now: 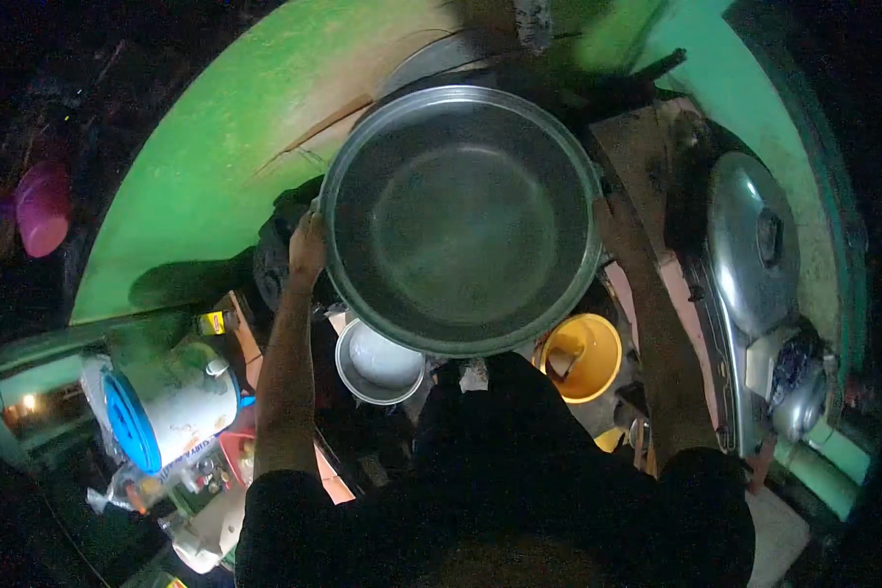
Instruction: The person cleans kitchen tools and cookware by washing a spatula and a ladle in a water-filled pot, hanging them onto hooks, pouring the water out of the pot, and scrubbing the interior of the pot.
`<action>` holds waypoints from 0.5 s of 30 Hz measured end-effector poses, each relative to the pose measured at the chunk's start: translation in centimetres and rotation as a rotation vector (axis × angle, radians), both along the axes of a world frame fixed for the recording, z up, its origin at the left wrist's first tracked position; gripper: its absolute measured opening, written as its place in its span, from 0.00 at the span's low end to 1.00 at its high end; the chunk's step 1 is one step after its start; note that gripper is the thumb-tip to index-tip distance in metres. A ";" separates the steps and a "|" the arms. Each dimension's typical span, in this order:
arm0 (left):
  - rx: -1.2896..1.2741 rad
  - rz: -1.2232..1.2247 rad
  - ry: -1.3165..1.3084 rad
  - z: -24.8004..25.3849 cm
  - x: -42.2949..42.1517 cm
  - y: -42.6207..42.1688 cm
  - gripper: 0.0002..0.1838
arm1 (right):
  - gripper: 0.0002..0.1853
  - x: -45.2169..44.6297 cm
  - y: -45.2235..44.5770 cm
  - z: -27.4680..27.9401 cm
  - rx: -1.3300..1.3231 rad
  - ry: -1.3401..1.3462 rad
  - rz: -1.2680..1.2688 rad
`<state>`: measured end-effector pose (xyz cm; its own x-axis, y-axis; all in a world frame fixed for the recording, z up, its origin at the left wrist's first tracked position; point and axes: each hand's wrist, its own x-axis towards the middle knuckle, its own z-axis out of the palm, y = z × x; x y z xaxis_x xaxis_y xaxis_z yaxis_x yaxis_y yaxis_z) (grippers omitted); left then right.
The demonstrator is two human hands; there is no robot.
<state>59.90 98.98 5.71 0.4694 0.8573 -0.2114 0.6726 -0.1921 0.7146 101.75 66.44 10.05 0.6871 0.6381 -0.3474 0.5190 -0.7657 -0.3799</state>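
Note:
A large round grey metal basin [465, 230] is held up in front of me, its open side facing me and its inside showing nothing in it. My left hand [309, 243] grips the basin's left rim, with the fingers partly behind it. On the opposite side my right hand [612, 225] holds the right rim; it is dim and its fingers are mostly hidden. Below the basin are a grey-white pot [382, 365] on the left and a yellow-orange bucket [598, 361] on the right, neither touched by my hands.
A large metal lid [755, 245] with a dark handle stands at the right. At the left are a white container [191, 402] with a blue lid, clutter around it, and pink tubs [43, 220]. A green wall [196, 186] rises behind the basin.

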 end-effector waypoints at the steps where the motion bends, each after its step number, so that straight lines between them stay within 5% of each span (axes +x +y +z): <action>1: -0.011 -0.018 -0.006 -2.4 -0.9 0.9 0.25 | 0.25 -0.3 -0.5 -0.8 0.095 -0.056 0.056; 3: 0.713 -0.377 0.210 -8.8 -3.1 4.1 0.22 | 0.23 0.2 -0.9 -2.6 0.183 -0.129 0.101; 6: 0.686 -0.455 0.349 -4.7 -1.7 2.1 0.21 | 0.21 2.2 -1.9 -6.6 0.110 -0.312 0.274; 7: 0.952 -0.423 0.213 -6.7 -1.9 3.0 0.18 | 0.20 2.7 -2.1 -7.5 0.201 -0.507 0.366; 9: 0.909 -0.412 0.155 -5.8 -1.7 2.2 0.17 | 0.18 3.3 -1.8 -7.7 0.293 -0.713 0.454; 11: 0.871 -0.408 0.097 -7.5 -1.9 3.5 0.16 | 0.20 3.1 -1.3 -7.1 0.278 -0.517 0.376; 12: 0.643 -0.353 -0.023 -11.5 -2.7 6.0 0.15 | 0.21 2.9 -1.2 -6.7 0.272 -0.454 0.344; 14: 0.408 -0.299 -0.132 -10.1 -2.5 5.4 0.14 | 0.22 2.0 -0.7 -5.8 0.383 -0.247 0.159; 15: 0.677 -0.393 -0.091 -8.3 -2.4 4.7 0.14 | 0.22 1.7 -0.5 -5.3 0.423 -0.180 0.096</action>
